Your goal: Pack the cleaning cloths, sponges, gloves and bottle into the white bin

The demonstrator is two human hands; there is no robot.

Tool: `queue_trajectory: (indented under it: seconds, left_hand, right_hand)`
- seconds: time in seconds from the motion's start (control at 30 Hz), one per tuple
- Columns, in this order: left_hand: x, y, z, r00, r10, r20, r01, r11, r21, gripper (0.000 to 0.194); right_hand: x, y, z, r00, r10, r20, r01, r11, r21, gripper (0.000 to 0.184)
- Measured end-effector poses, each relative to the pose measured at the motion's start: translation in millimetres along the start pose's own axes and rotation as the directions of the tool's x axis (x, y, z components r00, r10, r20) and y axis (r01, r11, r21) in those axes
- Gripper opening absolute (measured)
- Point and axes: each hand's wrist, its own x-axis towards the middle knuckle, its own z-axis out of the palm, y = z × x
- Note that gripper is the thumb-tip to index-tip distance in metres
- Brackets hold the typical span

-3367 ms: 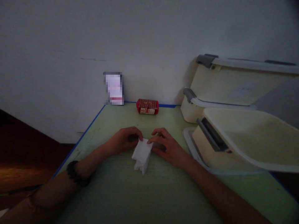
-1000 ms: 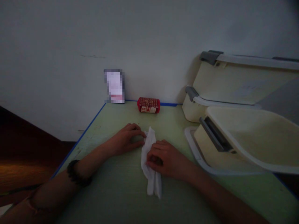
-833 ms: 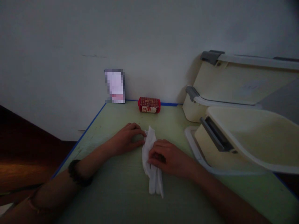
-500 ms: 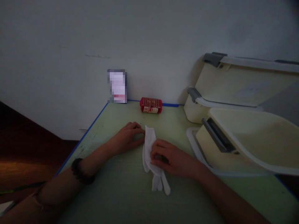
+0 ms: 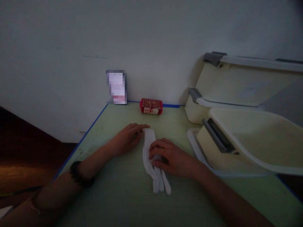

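A white glove (image 5: 149, 138) lies on the table, its cuff at the far end and its fingers pointing towards me. My right hand (image 5: 168, 154) rests on the middle of the glove from the right, with bent fingers and the thumb closed on the fabric. At the cuff, my left hand (image 5: 129, 138) has its index finger stretched along the top edge and its thumb apart below. The left fingertips touch or nearly touch the cuff's left corner. Part of the glove's palm is hidden under the right hand.
A red patterned roll-shaped package (image 5: 151, 106) lies behind the glove near the wall. A phone (image 5: 117, 88) with a blurred screen leans on the wall. Cream bins with grey latches (image 5: 194, 94) stand on the right. The green table (image 5: 113, 186) has blue edging.
My left index finger has straightened over the cuff's top edge. The glove lies flatter, and its separate flap on the left has come in against the rest. My right hand has shifted slightly.
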Motion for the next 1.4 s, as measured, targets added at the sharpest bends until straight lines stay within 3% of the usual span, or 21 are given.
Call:
queue_trajectory:
  seconds: [0.13,0.33,0.43,0.57,0.73,0.87,1.07,1.13,1.27,1.4]
  left_hand:
    - [0,1,-0.3,0.999,0.03,0.035,-0.035,0.991,0.128,0.03]
    - [0,5,1.9,0.998,-0.064,-0.013,0.065,0.965,0.256,0.032]
    - [-1,4,2.9,0.995,-0.101,-0.017,0.102,0.962,0.253,0.04]
    - [-1,1,3.4,0.987,-0.152,-0.044,0.158,0.95,0.268,0.057]
    - [1,0,3.6,0.989,-0.149,0.0,0.147,0.976,0.164,0.042]
    - [2,0,3.4,0.99,-0.141,-0.005,0.141,0.988,0.06,0.037]
    - [-3,-1,0.7,0.978,-0.197,-0.067,0.201,0.978,0.058,0.061]
    - [-3,0,-1.0,0.975,-0.212,-0.067,0.214,0.976,0.037,0.055]
    - [-1,4,-3.4,0.989,-0.13,0.071,0.126,0.99,0.055,0.022]
    - [-1,4,0.5,0.989,-0.138,0.042,0.129,0.976,0.173,0.026]
  right_hand:
    - [0,0,0,1.0,0.006,0.004,-0.006,1.0,-0.002,0.015]
    - [-1,-1,-4,0.999,0.022,0.029,-0.024,0.995,0.096,0.018]
    - [0,5,-4,0.991,0.111,-0.077,-0.097,0.981,0.168,0.014]
    - [1,17,1,0.923,0.287,-0.255,-0.275,0.958,0.082,0.017]
    - [2,20,12,0.9,0.319,-0.296,-0.344,0.938,-0.035,0.033]
    - [3,17,17,0.898,0.32,-0.302,-0.351,0.935,-0.054,0.032]
    - [4,16,16,0.903,0.306,-0.303,-0.321,0.947,-0.001,0.041]
    - [5,14,16,0.916,0.276,-0.292,-0.288,0.958,0.002,0.038]
    - [5,10,16,0.954,0.204,-0.219,-0.215,0.976,-0.026,0.025]
    - [5,11,15,0.957,0.205,-0.206,-0.213,0.977,-0.021,0.025]
